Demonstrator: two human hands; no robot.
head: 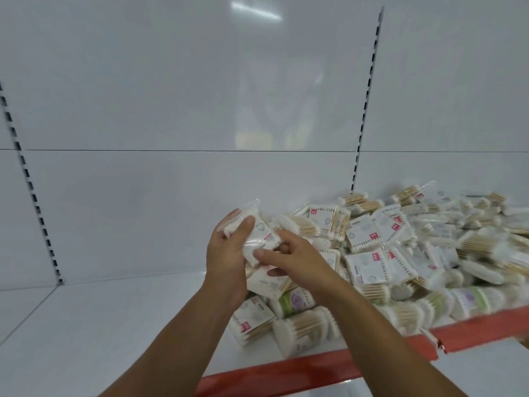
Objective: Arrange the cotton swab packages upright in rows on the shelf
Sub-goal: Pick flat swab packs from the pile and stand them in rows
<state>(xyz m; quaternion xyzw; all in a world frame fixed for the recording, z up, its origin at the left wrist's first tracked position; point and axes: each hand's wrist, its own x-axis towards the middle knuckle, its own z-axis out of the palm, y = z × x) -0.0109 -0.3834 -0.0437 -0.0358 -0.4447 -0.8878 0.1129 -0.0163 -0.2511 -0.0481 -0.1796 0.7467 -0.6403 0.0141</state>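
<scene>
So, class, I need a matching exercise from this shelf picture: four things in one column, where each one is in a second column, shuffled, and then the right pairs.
Things
1. left hand
2. pile of cotton swab packages
3. red strip
4. slotted upright

Places
A. along the front edge of the shelf
B. heaped loose on the right part of the shelf
C. above the shelf, gripping a clear package
D. vertical against the back panel

Pairs: 1-C, 2-B, 3-A, 4-D
</scene>
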